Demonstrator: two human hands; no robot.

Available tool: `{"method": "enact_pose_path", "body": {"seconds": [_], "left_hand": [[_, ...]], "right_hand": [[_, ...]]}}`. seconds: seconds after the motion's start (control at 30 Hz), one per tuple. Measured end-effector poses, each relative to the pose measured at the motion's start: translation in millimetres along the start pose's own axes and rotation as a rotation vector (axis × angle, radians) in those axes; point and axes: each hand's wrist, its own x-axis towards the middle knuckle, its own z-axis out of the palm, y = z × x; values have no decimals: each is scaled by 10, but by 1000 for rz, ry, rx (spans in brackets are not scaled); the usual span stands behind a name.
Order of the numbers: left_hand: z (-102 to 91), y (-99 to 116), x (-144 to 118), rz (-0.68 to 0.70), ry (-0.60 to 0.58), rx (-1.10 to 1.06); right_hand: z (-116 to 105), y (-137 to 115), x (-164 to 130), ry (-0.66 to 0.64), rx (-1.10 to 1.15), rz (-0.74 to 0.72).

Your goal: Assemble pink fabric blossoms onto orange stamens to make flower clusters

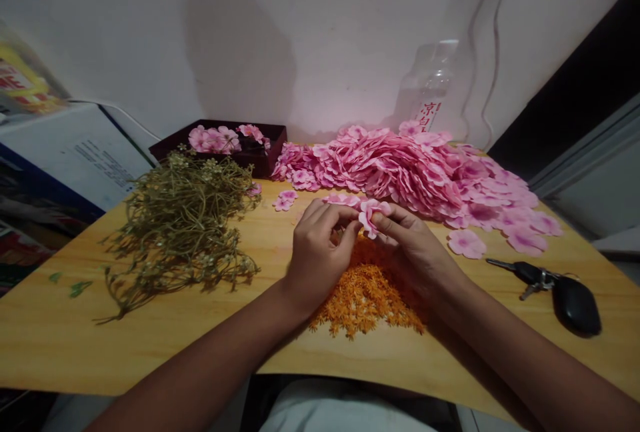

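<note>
Both my hands meet over the middle of the table, pinching a pink artificial flower (373, 216) between them. My left hand (323, 245) has thumb and forefinger closed at its left side. My right hand (413, 245) grips it from the right, thumb on the petals. Whatever lies under the fingertips is hidden. Beneath my hands spreads a heap of small orange flower centres (363, 295). Just beyond them lies a long pile of pink fabric petals (400, 172). A tangle of green artificial stems (190, 219) rests to the left.
A dark box (273, 135) holding pink flowers stands at the back left. Behind the petals is a clear bottle (435, 85). Keys with a black fob (575, 304) lie on the right of the wooden table (200, 345). A white carton (85, 152) stands at the left.
</note>
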Motion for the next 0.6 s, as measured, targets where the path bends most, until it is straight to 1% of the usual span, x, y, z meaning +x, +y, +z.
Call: {"method": "enact_pose_path", "body": {"seconds": [0.2, 0.27, 0.43, 0.6], "left_hand": [[-7, 2, -9, 16, 0, 53], [-8, 6, -14, -12, -5, 32], [8, -12, -13, -152, -51, -92], [20, -54, 8, -159, -37, -104]], "right_hand": [[-18, 29, 36, -5, -50, -66], [-19, 30, 46, -7, -64, -91], [-13, -9, 39, -30, -111, -106], [-33, -105, 12, -29, -185, -77]]}}
